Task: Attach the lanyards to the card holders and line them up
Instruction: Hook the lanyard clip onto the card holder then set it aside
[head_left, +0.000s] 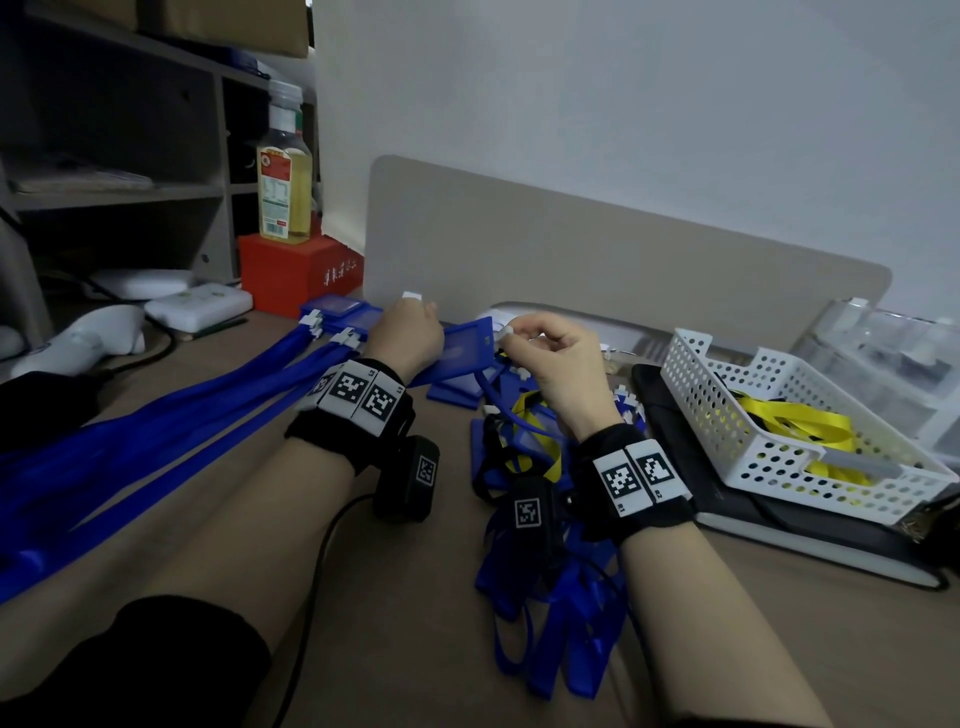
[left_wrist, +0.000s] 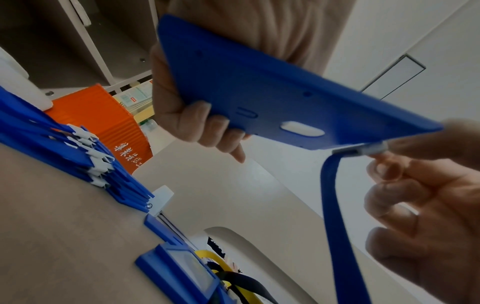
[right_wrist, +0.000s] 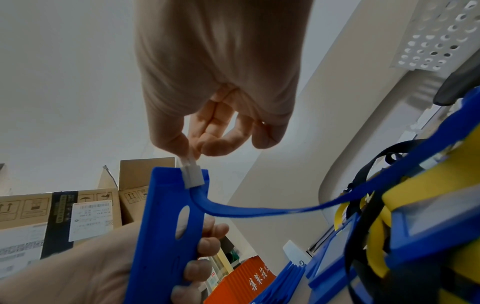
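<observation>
Fingers (left_wrist: 197, 123) of left hand (head_left: 410, 332) around card holder (left_wrist: 259, 82) edge; right hand (head_left: 550, 358) pinching lanyard clip (right_wrist: 192, 174).

Matt plastic holder (left_wrist: 259, 86), woven lanyard (left_wrist: 335, 216)

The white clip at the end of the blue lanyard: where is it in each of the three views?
Head: the white clip is at centre, pinched by the right hand at the card holder.
Left wrist: right edge, mid-height, at the holder's corner.
Right wrist: centre, on the holder's top edge.
Shared landmark: the red box.
</observation>
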